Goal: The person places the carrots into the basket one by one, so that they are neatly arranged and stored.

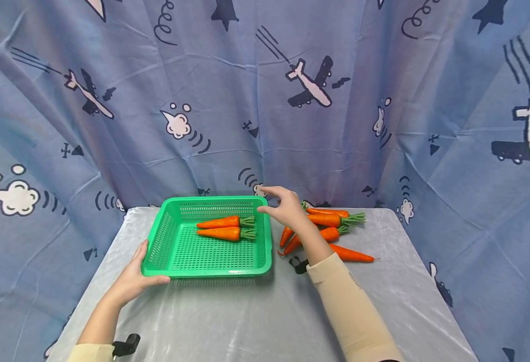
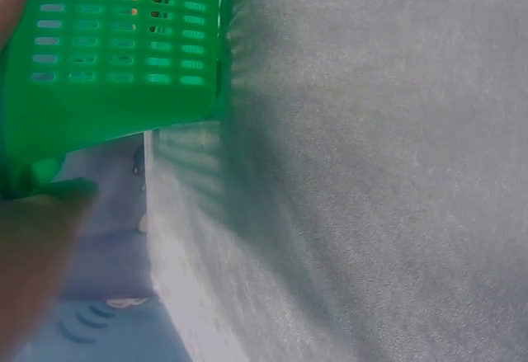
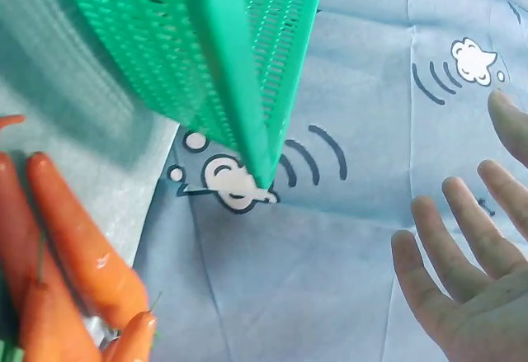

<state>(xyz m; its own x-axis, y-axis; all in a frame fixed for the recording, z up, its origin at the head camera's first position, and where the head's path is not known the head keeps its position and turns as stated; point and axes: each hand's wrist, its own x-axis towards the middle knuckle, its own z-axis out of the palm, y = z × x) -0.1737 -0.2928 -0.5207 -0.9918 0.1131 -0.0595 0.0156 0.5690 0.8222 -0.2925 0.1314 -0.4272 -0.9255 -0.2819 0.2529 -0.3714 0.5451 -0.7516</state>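
Observation:
A green plastic basket (image 1: 210, 272) with perforated walls is at the left of the table. Two orange carrots (image 1: 219, 233) with green stem ends lie side by side inside it. My left hand (image 1: 131, 276) grips its near left corner, the thumb along the front rim and the fingers on the left side. Past the right rim, my right hand (image 1: 286, 205) is held up with fingers spread and nothing in them. Several more carrots (image 3: 87, 242) lie in a loose pile right of the basket, partly hidden by my right forearm in the head view.
A grey cloth covers the table (image 1: 337, 311). Behind it and on both sides hangs a blue curtain (image 1: 229, 100) printed with airplanes and clouds. A black wrist device (image 1: 126, 346) is on the left arm, another (image 1: 298, 265) on the right.

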